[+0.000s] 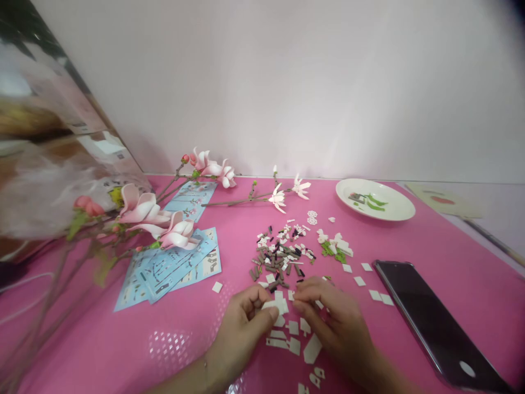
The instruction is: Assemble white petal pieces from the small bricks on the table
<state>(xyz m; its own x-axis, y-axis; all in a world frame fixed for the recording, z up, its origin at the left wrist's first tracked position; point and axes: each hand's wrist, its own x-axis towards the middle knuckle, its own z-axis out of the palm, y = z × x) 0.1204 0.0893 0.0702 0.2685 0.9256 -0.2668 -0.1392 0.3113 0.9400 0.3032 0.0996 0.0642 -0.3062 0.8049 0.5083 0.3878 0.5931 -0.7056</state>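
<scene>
Between the thumb and bent fingers of my left hand (241,325) is a flat white plastic piece (271,305). Close by on the right, my right hand (334,320) has its thumb and forefinger pinched together; whatever is between them is too small to make out. Under and around both hands lie loose flat white pieces (293,346) of several shapes. Just beyond the fingertips spreads a pile of small brown, black and white pieces (279,257). A cluster of white and green pieces (334,245) sits to its right.
Blue printed sheets (164,276) lie at left, partly under pink toy magnolia branches (141,210). A white-flowered branch (246,200) rests near the wall. On the right are a white plate (396,205) holding green pieces and a dark phone (435,317). Plastic-wrapped items (53,197) stand far left.
</scene>
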